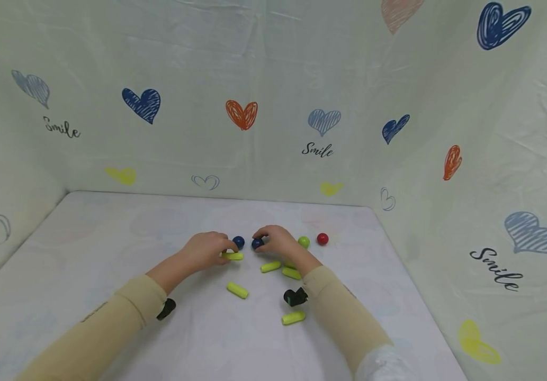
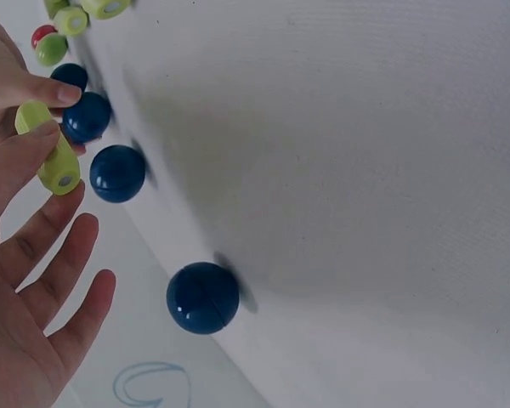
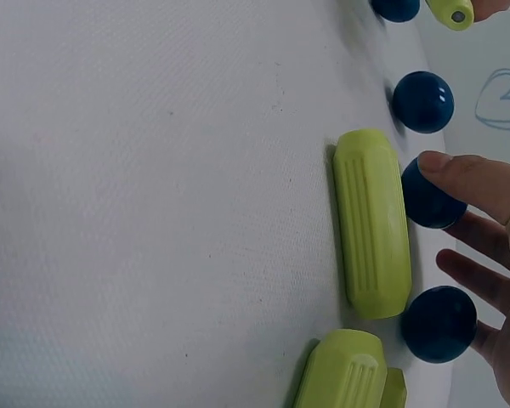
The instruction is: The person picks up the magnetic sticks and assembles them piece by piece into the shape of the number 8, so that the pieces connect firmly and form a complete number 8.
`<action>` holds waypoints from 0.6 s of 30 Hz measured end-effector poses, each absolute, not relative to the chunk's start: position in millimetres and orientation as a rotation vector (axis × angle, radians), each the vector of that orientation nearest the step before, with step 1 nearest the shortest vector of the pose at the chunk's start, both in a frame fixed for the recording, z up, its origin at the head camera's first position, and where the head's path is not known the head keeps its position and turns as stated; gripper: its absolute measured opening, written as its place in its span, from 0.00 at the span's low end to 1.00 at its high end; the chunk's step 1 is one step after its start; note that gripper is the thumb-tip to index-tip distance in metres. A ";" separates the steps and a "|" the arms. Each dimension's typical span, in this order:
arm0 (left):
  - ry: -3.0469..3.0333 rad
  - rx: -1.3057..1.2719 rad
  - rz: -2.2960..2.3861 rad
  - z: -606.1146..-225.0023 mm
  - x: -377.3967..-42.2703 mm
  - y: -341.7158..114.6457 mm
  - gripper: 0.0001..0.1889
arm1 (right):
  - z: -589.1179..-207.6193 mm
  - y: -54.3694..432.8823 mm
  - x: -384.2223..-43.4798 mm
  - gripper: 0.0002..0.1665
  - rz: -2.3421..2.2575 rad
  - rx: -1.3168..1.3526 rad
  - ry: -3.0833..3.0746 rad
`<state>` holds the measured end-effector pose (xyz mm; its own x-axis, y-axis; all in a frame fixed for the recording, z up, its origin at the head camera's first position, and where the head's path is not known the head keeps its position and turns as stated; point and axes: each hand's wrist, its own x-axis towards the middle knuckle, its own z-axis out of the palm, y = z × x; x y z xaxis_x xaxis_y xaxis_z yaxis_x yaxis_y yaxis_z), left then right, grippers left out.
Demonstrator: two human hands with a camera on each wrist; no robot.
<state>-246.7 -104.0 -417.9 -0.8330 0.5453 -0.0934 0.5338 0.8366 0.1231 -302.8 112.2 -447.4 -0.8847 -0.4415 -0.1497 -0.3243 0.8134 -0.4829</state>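
My left hand (image 1: 205, 251) pinches a lime-green ridged rod (image 2: 58, 157) between thumb and forefinger, its other fingers spread. A small grey disc shows in the rod's end. My right hand (image 1: 280, 244) holds a dark blue ball (image 3: 433, 195), the thumb on top and a finger beneath. Behind that hand's lower fingers is another blue ball (image 3: 439, 324). Between the two hands, a blue ball (image 1: 238, 242) rests on the table, and one more blue ball (image 2: 202, 297) sits to the left, hidden by my left hand in the head view.
Past my right hand lie a green ball (image 1: 304, 242) and a red ball (image 1: 322, 239). Several lime-green rods are scattered nearer me, among them one rod (image 1: 237, 290) at the middle and another rod (image 1: 293, 317) by my right sleeve. A heart-printed curtain (image 1: 278, 159) hangs behind the white table (image 1: 197, 328).
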 end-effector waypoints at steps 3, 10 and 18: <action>2.892 0.860 0.135 -417.5 -246.8 -103.6 0.14 | -449.4 113.1 -303.0 0.23 -0.676 -0.580 2.751; 2.897 0.858 0.136 -414.5 -247.8 -103.8 0.14 | -450.5 114.5 -303.3 0.23 -0.716 -0.581 2.742; 2.919 0.860 0.130 -413.5 -249.2 -104.4 0.15 | -445.6 115.8 -302.0 0.23 -0.730 -0.583 2.749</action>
<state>-249.2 -104.4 -413.5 -0.8363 0.5441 -0.0679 0.5359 0.8372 0.1089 -302.0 115.8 -445.6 -0.8923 -0.4342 -0.1234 -0.3158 0.7959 -0.5165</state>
